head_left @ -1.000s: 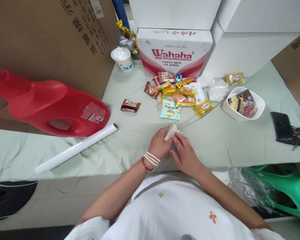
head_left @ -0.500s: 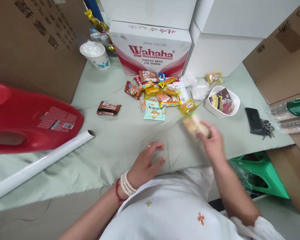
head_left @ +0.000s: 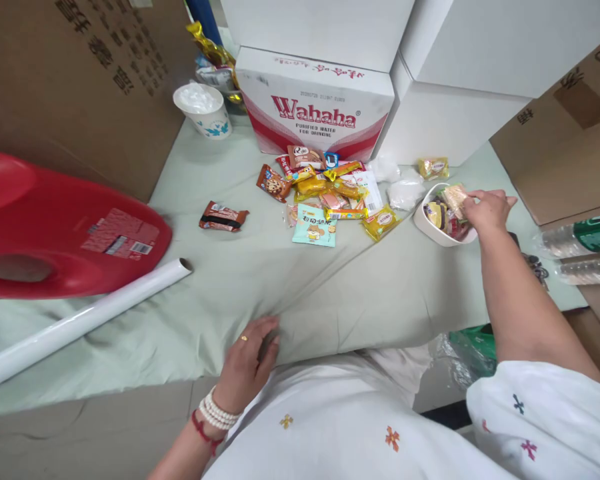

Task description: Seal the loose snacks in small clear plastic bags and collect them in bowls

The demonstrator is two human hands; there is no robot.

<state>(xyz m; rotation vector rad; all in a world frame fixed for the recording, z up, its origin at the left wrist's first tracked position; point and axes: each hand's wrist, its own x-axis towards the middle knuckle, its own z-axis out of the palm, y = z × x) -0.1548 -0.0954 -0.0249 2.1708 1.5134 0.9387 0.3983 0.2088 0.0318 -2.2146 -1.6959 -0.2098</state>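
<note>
Pale wrapped biscuit packet, upright

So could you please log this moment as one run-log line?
right hand: holds snack packet over white bowl | left hand: flat on green cloth
</note>
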